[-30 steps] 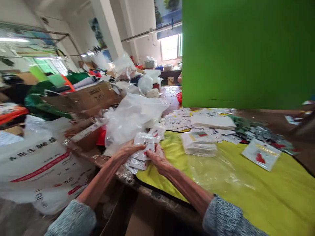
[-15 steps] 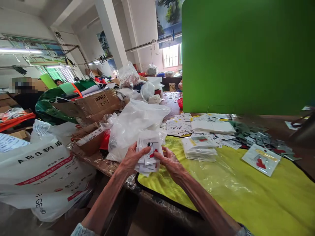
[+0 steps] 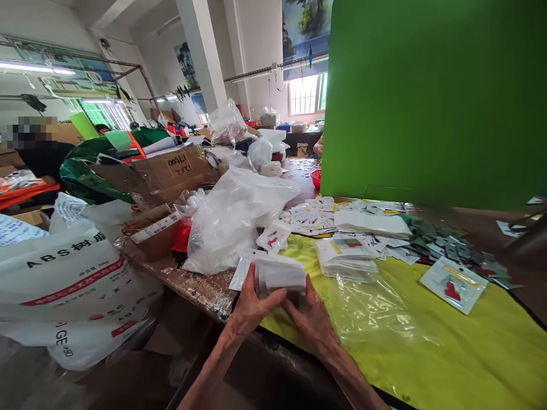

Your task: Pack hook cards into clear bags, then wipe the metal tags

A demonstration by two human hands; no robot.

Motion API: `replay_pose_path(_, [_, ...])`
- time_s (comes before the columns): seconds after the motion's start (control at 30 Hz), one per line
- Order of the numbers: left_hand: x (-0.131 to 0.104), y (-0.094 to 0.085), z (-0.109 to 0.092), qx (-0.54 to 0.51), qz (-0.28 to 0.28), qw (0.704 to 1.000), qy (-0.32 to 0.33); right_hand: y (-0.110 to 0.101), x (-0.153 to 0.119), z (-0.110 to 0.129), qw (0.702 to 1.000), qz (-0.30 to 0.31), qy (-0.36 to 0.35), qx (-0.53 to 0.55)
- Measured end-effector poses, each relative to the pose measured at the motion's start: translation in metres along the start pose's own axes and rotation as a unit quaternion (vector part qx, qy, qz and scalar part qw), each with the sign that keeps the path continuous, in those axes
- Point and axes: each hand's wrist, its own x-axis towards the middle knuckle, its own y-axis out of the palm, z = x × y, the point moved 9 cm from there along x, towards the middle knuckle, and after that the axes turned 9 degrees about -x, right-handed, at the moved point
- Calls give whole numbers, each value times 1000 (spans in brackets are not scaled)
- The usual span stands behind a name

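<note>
Between my two hands is a stack of small white packets (image 3: 280, 273), held near the table's front edge and slightly blurred. My left hand (image 3: 252, 302) grips its left side, thumb across the front. On the right side, my right hand (image 3: 311, 313) closes round the same stack. A white packet (image 3: 243, 267) lies just left of the stack, and one with a red piece (image 3: 274, 236) lies behind it. To the right, a pile of clear packets (image 3: 347, 259) rests on the yellow cloth (image 3: 470, 353), near a single packet with a red piece (image 3: 453, 285).
A large clear plastic bag (image 3: 239, 216) and cardboard box (image 3: 175, 171) stand at the left, above a white printed sack (image 3: 81, 290). Behind the cloth are scattered cards (image 3: 314, 216), grey-green pieces (image 3: 457, 245) and a tall green panel (image 3: 427, 102). People are in the left background.
The loose packets that both hands held are out of them, and packets now lie beside the plastic bag. My hands have moved right and now hold a thicker white stack. The view has shifted slightly.
</note>
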Motion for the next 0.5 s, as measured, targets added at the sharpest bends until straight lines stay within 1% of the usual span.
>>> replay_pose_path(0.07, [-3, -1, 4, 7, -4, 1000, -6, 2, -2, -3, 1000, -3, 3, -26])
replay_pose_path(0.17, [-9, 1, 4, 4, -1, 1000, 3, 4, -4, -5, 998, -14, -21, -52])
replay_pose_path(0.27, [-15, 6, 9, 1, 3, 1000, -24, 7, -6, -10, 997, -13, -39, -64])
replay_pose_path(0.4, [-18, 4, 10, 12, -41, 999, -22, 7, -2, -18, 995, -20, -39, -90])
replay_pose_path(0.5, [-14, 2, 11, -1, -47, 998, -37, 6, 2, -11, 994, -27, -49, -94])
